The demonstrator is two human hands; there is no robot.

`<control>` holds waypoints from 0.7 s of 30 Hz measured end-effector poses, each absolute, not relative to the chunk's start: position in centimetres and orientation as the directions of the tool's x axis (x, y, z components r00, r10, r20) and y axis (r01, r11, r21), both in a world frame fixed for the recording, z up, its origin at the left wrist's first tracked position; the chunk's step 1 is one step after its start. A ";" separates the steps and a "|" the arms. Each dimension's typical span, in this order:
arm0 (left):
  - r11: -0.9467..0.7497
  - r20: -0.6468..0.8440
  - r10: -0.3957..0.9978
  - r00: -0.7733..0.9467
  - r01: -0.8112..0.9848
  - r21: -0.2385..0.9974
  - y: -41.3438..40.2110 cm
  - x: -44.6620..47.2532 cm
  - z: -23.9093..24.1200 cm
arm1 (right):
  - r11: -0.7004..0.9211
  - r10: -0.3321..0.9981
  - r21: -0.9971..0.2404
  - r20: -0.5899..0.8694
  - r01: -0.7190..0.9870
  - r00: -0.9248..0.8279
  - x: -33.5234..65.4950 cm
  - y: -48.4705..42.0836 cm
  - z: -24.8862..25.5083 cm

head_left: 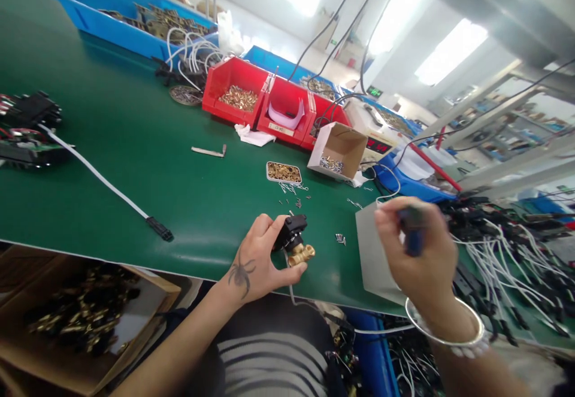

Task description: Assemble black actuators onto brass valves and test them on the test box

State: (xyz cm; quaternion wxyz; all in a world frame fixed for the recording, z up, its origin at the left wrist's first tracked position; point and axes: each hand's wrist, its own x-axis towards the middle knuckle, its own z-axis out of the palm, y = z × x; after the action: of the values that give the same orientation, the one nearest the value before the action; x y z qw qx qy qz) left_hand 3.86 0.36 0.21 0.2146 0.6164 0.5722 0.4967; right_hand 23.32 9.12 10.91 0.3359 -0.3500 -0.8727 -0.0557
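Observation:
My left hand point(258, 259) is closed around a small valve point(296, 241) with a black top and a brass body, held just above the near edge of the green table point(135, 163). A thin white lead hangs from the valve toward my lap. My right hand point(415, 253) is closed on a blue-handled tool point(413, 232), blurred by motion, over a grey plate point(371, 253) to the right of the valve. A silver bangle sits on my right wrist.
A small tray of brass parts point(283, 172) and loose screws point(340, 239) lie beyond my hands. Red bins point(236, 88), an open cardboard box point(336, 148) and blue trays point(126, 20) stand farther back. A white cable with a black plug point(159, 228) crosses left. Wired parts point(507, 253) pile right.

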 end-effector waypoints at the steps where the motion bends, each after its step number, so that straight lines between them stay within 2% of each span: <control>1: -0.251 0.362 0.921 -0.146 0.489 0.835 0.4 3.9 0.2 | 0.741 0.546 -0.175 0.718 0.649 -0.431 23.2 9.0 10.9; 2: -0.248 0.359 0.922 -0.147 0.489 0.836 0.4 3.9 0.3 | 0.760 0.522 -0.164 0.732 0.629 -0.439 23.1 9.0 10.9; 3: -0.247 0.358 0.922 -0.145 0.492 0.835 0.4 3.9 0.3 | 0.798 0.504 -0.114 0.666 0.592 -0.550 23.0 8.9 10.8; 5: -0.248 0.362 0.921 -0.145 0.499 0.830 0.4 3.9 0.3 | 0.879 0.444 0.004 0.359 0.477 -0.821 22.8 9.0 10.8; 6: -0.248 0.363 0.920 -0.146 0.500 0.830 0.4 3.9 0.2 | 0.894 0.429 0.028 0.243 0.448 -0.870 22.7 9.1 10.8; 7: -0.248 0.364 0.920 -0.148 0.499 0.830 0.4 3.9 0.2 | 0.883 0.449 0.027 0.238 0.468 -0.861 22.8 9.1 10.9; 10: -0.254 0.377 0.912 -0.163 0.497 0.830 0.5 4.0 0.2 | 0.806 0.517 -0.095 0.591 0.584 -0.618 23.0 9.2 11.1; 11: -0.253 0.378 0.911 -0.165 0.500 0.828 0.4 4.0 0.2 | 0.805 0.513 -0.119 0.631 0.581 -0.582 23.0 9.2 11.1; 12: -0.253 0.380 0.910 -0.164 0.506 0.825 0.4 4.0 0.2 | 0.819 0.505 -0.107 0.602 0.564 -0.618 23.0 9.1 11.0; 14: -0.254 0.387 0.907 -0.165 0.517 0.817 0.3 4.0 0.2 | 0.859 0.485 -0.031 0.364 0.510 -0.795 23.0 9.1 10.8; 15: -0.256 0.391 0.905 -0.167 0.520 0.815 0.2 4.0 0.2 | 0.868 0.485 -0.012 0.237 0.496 -0.842 22.9 9.1 10.8; 16: -0.257 0.396 0.902 -0.172 0.521 0.814 0.1 4.0 0.1 | 0.862 0.501 -0.017 0.179 0.507 -0.847 22.9 9.0 10.8; 17: -0.258 0.401 0.897 -0.183 0.522 0.813 0.1 4.0 0.1 | 0.839 0.537 -0.046 0.221 0.542 -0.814 22.9 9.0 10.8; 20: -0.235 0.396 0.888 -0.233 0.510 0.827 0.1 4.0 0.0 | 0.748 0.619 -0.217 0.567 0.627 -0.543 23.0 8.7 10.5; 21: -0.226 0.390 0.886 -0.251 0.500 0.836 0.1 4.0 0.0 | 0.741 0.623 -0.247 0.601 0.624 -0.501 23.0 8.7 10.2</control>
State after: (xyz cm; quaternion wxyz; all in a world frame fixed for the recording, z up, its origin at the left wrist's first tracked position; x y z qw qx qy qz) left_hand 4.02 0.10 -0.04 0.1849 0.5832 0.5939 0.5224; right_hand 23.05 8.71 10.19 0.3462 -0.3598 -0.8664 -0.0010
